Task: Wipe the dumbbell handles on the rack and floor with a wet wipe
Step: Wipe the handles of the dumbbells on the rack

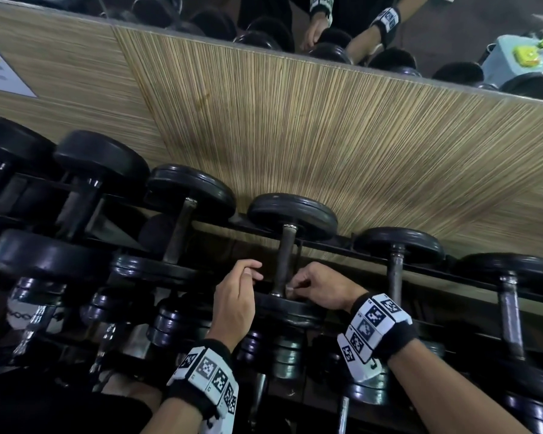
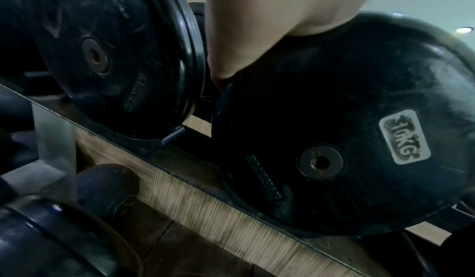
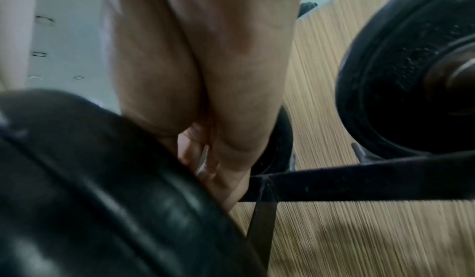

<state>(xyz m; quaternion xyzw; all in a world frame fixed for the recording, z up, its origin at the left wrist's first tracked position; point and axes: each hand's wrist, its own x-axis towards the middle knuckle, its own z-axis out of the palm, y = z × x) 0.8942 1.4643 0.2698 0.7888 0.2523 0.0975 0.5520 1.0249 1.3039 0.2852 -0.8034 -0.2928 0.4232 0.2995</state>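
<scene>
**Both hands at one dumbbell on the rack**

Here the right hand (image 1: 322, 288) sits at the near end of a dark, worn metal dumbbell handle (image 1: 284, 261), its fingers (image 1: 298, 283) curled and pinching a small pale scrap, apparently the wet wipe (image 1: 289, 288), against the bar just above the near black rubber weight plate (image 1: 287, 308). In the right wrist view a thin pale sliver shows between those fingers, too blurred to tell more. The left hand (image 1: 237, 296) hovers just left of the same handle, its fingers (image 1: 251, 267) loosely curled, grasping nothing and not touching the bar.

The handle runs away from the fingers to the far black round plate (image 1: 292, 214), which lies against the striped tan wood-grain wall panel (image 1: 295, 136). The dumbbell rests on the black metal rack (image 1: 370, 278), among other black dumbbells to either side of the hands. Just right of the right fingers stands a neighbouring dumbbell with a grey steel handle (image 1: 395, 277). In the left wrist view, the plate beside the left hand carries a pale "10KG" label (image 2: 405, 137).
</scene>
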